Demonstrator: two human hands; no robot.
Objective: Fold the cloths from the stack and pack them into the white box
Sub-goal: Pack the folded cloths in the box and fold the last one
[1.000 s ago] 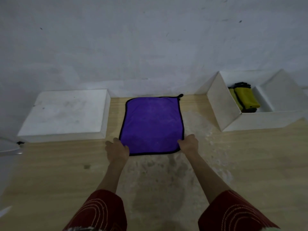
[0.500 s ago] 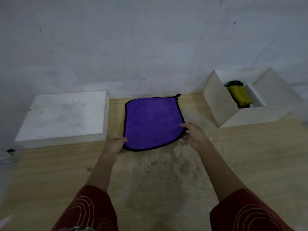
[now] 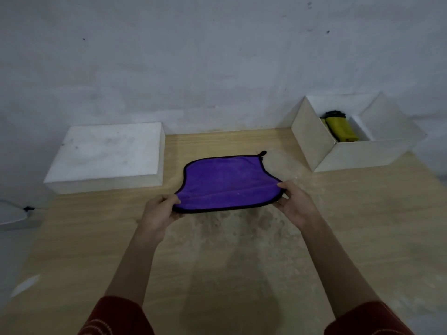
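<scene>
A purple cloth point(image 3: 225, 182) with black edging lies in the middle of the wooden table, its near edge raised off the surface. My left hand point(image 3: 160, 210) pinches the near left corner. My right hand point(image 3: 294, 201) pinches the near right corner. The far edge, with a small black loop, still rests on the table. The open white box point(image 3: 358, 153) stands at the back right and holds a folded yellow cloth point(image 3: 339, 129) with black edging.
A flat white block point(image 3: 108, 153) sits at the back left, against the grey wall. The wooden table point(image 3: 229, 274) has a worn, pale patch in front of me. A white object point(image 3: 14, 213) pokes in at the left edge.
Both hands took hold of the cloth's near corners and lifted them up and toward the far edge, so the flat cloth now curls. The camera view rose slightly.
</scene>
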